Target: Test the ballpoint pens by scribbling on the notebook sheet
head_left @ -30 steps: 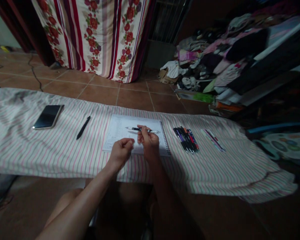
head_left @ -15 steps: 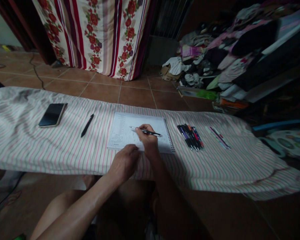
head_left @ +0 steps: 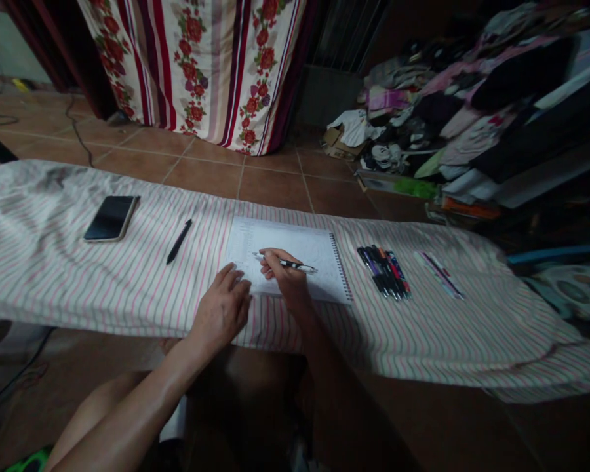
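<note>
A spiral-bound notebook lies on the striped cloth, its coil on the right side. My right hand is over the page, fingers closed around a black-and-white pen whose tip points left. Whether the tip touches the paper I cannot tell. My left hand rests palm down at the notebook's lower left corner, fingers stretched out and slightly apart, holding nothing. Left of the notebook lies a black pen. To its right, several pens are laid side by side.
A phone lies on the left of the striped cloth. Slim pens lie farther right. Beyond the table hang a floral curtain and, on the right, a heap of clothes stands over the tiled floor.
My left hand has moved left from beside my right wrist to the notebook's lower left corner, and its fingers have straightened. My right hand still holds the pen. The whole view has shifted slightly.
</note>
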`<state>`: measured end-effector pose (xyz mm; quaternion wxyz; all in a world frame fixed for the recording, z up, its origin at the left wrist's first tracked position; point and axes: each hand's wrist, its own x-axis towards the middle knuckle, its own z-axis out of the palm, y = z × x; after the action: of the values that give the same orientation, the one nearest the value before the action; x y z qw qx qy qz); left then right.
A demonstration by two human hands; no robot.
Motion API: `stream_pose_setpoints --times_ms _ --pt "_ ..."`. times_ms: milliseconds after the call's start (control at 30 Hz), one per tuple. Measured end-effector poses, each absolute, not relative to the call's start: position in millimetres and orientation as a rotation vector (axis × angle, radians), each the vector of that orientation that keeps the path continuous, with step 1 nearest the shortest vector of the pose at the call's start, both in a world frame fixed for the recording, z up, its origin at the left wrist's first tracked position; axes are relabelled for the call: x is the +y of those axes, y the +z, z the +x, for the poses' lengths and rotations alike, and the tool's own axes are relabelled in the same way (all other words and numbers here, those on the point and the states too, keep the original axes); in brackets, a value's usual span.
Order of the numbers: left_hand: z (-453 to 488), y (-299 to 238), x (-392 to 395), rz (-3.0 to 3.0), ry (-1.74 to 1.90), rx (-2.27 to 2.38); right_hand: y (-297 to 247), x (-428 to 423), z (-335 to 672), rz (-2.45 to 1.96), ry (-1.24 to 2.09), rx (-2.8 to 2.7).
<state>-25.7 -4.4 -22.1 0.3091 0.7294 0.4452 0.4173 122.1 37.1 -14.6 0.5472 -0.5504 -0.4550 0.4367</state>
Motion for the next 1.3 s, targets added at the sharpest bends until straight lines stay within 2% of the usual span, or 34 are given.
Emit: stream_pose_setpoints --times_ms 200,400,567,733,900,1300 --pt "-31.8 -22.9 12.1 1.941 1.124 1.175 -23.7 37.0 116.6 -1.360 0.975 -1.182" --pt "-30.1 -22.6 14.7 2.170 0.825 1.359 -19.4 33.3 114.2 -1.413 0.902 -1.140" --pt "-28.7 -19.8 19.6 2.368 0.586 1.565 -8.3 54.2 96.1 -1.247 1.017 -0.921" --pt "-29.8 -17.1 19.3 2.460 0.510 1.598 -21.8 83.8 88.4 -1.326 1.023 -1.031" --pt "-22.5 -13.2 21.8 2.433 0.442 1.659 -38.7 105.4 93.9 -1.416 0.889 -1.299" --pt "-5.3 -6.0 24.7 2.298 0.222 1.847 -48.2 108.3 89.5 -1.423 0.736 -1.340"
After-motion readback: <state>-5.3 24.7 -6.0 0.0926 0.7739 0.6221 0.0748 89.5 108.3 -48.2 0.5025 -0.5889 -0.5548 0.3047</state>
